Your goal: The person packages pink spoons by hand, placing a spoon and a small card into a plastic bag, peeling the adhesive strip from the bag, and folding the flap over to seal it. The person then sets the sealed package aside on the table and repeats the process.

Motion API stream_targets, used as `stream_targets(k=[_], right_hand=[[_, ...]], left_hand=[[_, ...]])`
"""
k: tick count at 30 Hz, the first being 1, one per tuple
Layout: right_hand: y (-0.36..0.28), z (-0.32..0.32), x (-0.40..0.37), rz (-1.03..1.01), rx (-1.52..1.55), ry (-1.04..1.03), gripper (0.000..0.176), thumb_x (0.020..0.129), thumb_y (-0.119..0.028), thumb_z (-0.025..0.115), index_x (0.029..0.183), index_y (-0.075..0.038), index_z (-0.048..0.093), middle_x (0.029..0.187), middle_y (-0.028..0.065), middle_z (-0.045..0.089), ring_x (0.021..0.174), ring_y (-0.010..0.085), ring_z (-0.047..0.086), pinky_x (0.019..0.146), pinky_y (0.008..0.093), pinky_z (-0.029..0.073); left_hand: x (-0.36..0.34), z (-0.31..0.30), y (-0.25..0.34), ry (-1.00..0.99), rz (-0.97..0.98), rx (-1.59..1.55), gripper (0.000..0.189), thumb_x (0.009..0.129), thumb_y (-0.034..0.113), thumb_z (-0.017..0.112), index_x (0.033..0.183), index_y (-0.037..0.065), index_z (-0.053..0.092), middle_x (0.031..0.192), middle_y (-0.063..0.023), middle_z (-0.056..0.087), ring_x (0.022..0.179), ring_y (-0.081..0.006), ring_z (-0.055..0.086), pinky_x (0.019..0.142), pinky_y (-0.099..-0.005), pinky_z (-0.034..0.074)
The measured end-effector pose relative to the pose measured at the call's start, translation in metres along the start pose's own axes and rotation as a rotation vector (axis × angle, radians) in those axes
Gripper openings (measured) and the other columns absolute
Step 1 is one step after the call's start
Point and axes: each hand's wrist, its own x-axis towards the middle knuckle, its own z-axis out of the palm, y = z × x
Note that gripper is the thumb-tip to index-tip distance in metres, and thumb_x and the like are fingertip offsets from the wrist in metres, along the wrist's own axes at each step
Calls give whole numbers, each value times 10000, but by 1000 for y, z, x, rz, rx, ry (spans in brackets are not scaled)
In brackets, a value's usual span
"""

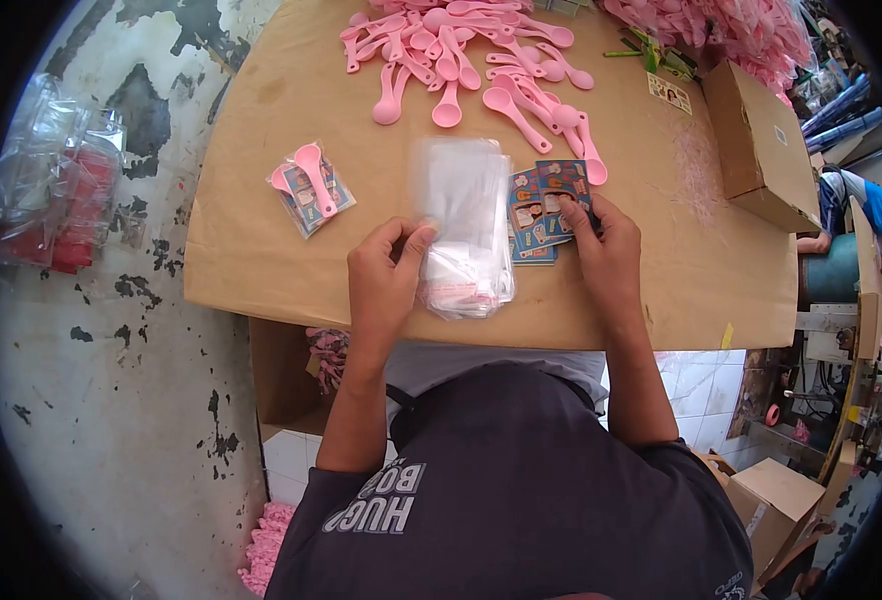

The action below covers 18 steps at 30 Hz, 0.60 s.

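Tabletop point(261, 275) of brown sheeting fills the middle of the view, its near edge against the person's body. Pink spoons point(448, 60) lie heaped loose at the far edge and spread toward the centre, with more pink pieces in clear plastic point(736, 35) at the far right corner. An open cardboard box point(766, 150) sits along the right edge. Between the centre and the near edge is a stack of clear bags point(469, 215), lying flat. The left hand point(386, 275) is partly closed at the stack's left side, thumb and forefinger together at its edge; whether a bag is pinched there, I cannot tell. The right hand point(611, 250) is partly closed too, gripping a blue printed card point(564, 178) between thumb and fingers. That card overlaps other blue cards point(536, 252), just right of the bags. Toward the left edge lies a filled packet point(311, 190) with two pink spoons and a printed card. Near the box's far end are a green object point(651, 52) and a small pale card point(669, 94).
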Motion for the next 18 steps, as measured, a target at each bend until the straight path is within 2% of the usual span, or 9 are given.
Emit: stream_targets(k=[1, 3, 7, 9, 10, 11, 14, 16, 18], right_hand=[[0, -1, 1, -1, 3, 1, 249, 981, -228, 699, 993, 21, 697, 754, 88, 638, 657, 206, 572, 622, 343, 446], [-1, -1, 3, -318, -186, 166, 224, 1010, -182, 653, 1094, 19, 703, 790, 103, 648, 680, 172, 559, 630, 319, 442], [-20, -2, -6, -320, -184, 189, 247, 1035, -182, 627, 1152, 23, 698, 819, 83, 653, 720, 124, 554, 647, 289, 445], [-34, 7, -20, -108, 277, -35, 276, 1061, -214, 600, 1167, 24, 692, 851, 25, 642, 774, 75, 540, 672, 261, 447], [-36, 12, -25, -71, 367, -130, 297, 1078, -237, 574, 1158, 24, 691, 836, -28, 616, 760, 64, 533, 667, 246, 448], [-38, 15, -30, 105, 487, -283, 302, 1078, -243, 571, 1151, 26, 686, 836, -52, 609, 717, 64, 519, 637, 259, 442], [-41, 33, -39, 19, 506, -386, 291, 1069, -246, 584, 1102, 26, 684, 760, -33, 597, 645, 81, 484, 593, 295, 422], [-30, 41, -38, -191, 63, -377, 280, 1059, -245, 595, 1044, 22, 676, 705, 20, 582, 631, 96, 471, 584, 318, 409], [-32, 41, -40, -168, 69, -365, 281, 1057, -246, 597, 1024, 22, 672, 689, 48, 575, 635, 102, 474, 587, 320, 409]], left_hand=[[0, 0, -3, 0, 2, 3, 205, 931, 136, 749, 913, -63, 700, 721, -55, 631, 630, -126, 546, 602, -297, 452], [0, -1, -6, 77, 263, 88, 208, 943, 128, 734, 934, -78, 703, 792, -58, 640, 659, -121, 530, 606, -287, 441], [-3, -4, -8, 58, 238, 122, 189, 938, 109, 735, 952, -77, 705, 852, -55, 650, 686, -99, 523, 620, -271, 444], [-4, -1, -8, 33, 88, -36, 160, 940, 92, 733, 969, -62, 701, 853, -33, 660, 689, -75, 524, 639, -248, 456], [-5, 0, -6, 27, 92, -40, 160, 940, 92, 733, 969, -62, 701, 853, -33, 660, 689, -75, 524, 639, -248, 456], [-5, 1, -5, 54, 71, -80, 147, 942, 90, 733, 968, -51, 700, 837, -21, 661, 689, -63, 531, 644, -235, 461], [-2, 2, -12, 91, 100, -137, 132, 971, 100, 708, 983, -26, 672, 803, -8, 662, 684, -48, 546, 642, -216, 466], [1, -1, -22, 114, 146, -154, 131, 998, 113, 683, 999, -13, 644, 784, -5, 664, 679, -45, 554, 635, -211, 467], [4, -6, -28, 228, 122, -537, 145, 1051, 124, 599, 1118, 10, 537, 805, -46, 690, 680, -82, 615, 644, -212, 494]])
